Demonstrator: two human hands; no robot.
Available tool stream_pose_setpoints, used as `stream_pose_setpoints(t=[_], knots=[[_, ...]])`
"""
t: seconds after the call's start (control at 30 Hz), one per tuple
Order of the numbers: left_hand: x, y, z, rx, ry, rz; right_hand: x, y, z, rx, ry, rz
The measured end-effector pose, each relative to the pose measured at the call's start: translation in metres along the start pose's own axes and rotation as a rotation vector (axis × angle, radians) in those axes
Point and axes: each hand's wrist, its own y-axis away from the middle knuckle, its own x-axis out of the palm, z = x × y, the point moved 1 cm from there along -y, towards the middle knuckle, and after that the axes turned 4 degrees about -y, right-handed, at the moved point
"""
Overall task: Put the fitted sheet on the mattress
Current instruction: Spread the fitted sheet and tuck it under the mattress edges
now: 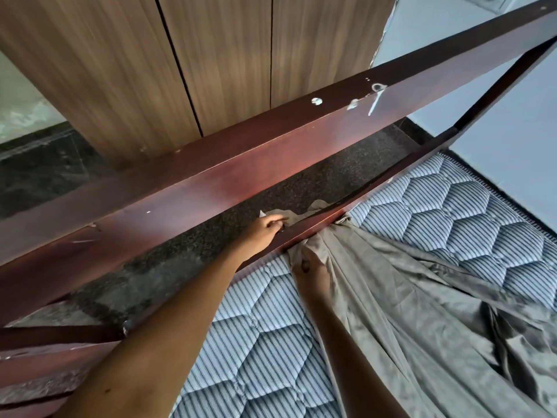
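A grey-olive fitted sheet lies bunched and wrinkled across the blue-striped quilted mattress. One gathered end of it passes under the lower dark red wooden rail of the bed frame. My left hand reaches over that rail and pinches the sheet's edge on the far, floor side. On the mattress side, right at the rail, my right hand grips the gathered fabric. The sheet partly covers the right hand's fingers.
A wide upper rail of the bed frame crosses the view above the hands. Beyond it lie dark speckled floor and a wood-grain wardrobe. A pale blue wall borders the mattress at right.
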Motion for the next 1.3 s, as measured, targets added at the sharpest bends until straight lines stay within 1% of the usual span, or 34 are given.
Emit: stream_pose_setpoints(t=[0.1, 0.17, 0.2, 0.3, 0.33, 0.37, 0.4, 0.47, 0.53, 0.6, 0.67, 0.7, 0.73, 0.83, 0.9, 1.03, 1.2, 1.3], knots=[[0.001, -0.003, 0.002, -0.032, -0.002, 0.177, 0.013, -0.003, -0.006, -0.091, 0.183, 0.074], [0.003, -0.004, 0.001, -0.144, -0.025, 0.229, 0.019, 0.000, -0.015, -0.197, 0.361, 0.105], [0.003, -0.007, 0.001, -0.186, -0.017, 0.207, 0.021, 0.002, -0.021, -0.248, 0.457, 0.111], [0.005, -0.015, -0.004, -0.224, 0.066, 0.073, 0.029, 0.008, -0.019, -0.469, 0.713, 0.027], [0.004, -0.017, -0.002, -0.249, 0.119, 0.027, 0.035, 0.010, -0.016, -0.507, 0.788, 0.029], [0.001, -0.018, 0.000, -0.291, 0.185, -0.011, 0.041, 0.012, -0.012, -0.486, 0.834, 0.061], [-0.002, -0.017, 0.004, -0.338, 0.250, -0.047, 0.047, 0.014, -0.009, -0.470, 0.835, 0.075], [-0.005, -0.015, 0.010, -0.411, 0.303, -0.127, 0.053, 0.022, -0.006, -0.439, 0.780, 0.082], [-0.007, -0.015, 0.014, -0.416, 0.345, -0.216, 0.048, 0.034, -0.009, -0.440, 0.719, 0.043], [-0.011, -0.010, 0.013, -0.351, 0.304, -0.279, 0.038, 0.045, -0.010, -0.417, 0.626, -0.021], [-0.019, -0.007, 0.020, -0.226, 0.153, -0.283, 0.033, 0.048, -0.007, -0.287, 0.531, -0.095], [-0.023, -0.002, 0.023, -0.168, 0.080, -0.278, 0.034, 0.048, -0.007, -0.270, 0.515, -0.130], [-0.027, 0.002, 0.026, -0.131, 0.035, -0.264, 0.036, 0.048, -0.007, -0.294, 0.513, -0.137], [-0.039, 0.017, 0.041, -0.056, -0.029, -0.219, 0.048, 0.054, -0.003, -0.415, 0.524, -0.069], [-0.045, 0.027, 0.050, -0.033, -0.068, -0.205, 0.058, 0.062, 0.003, -0.442, 0.508, -0.051], [-0.062, 0.046, 0.075, -0.066, -0.096, -0.260, 0.079, 0.082, 0.009, -0.452, 0.448, -0.028], [-0.089, 0.071, 0.109, -0.217, -0.099, -0.339, 0.103, 0.111, 0.022, -0.496, 0.411, 0.151], [-0.095, 0.079, 0.121, -0.317, -0.118, -0.392, 0.120, 0.130, 0.026, -0.508, 0.405, 0.229]])
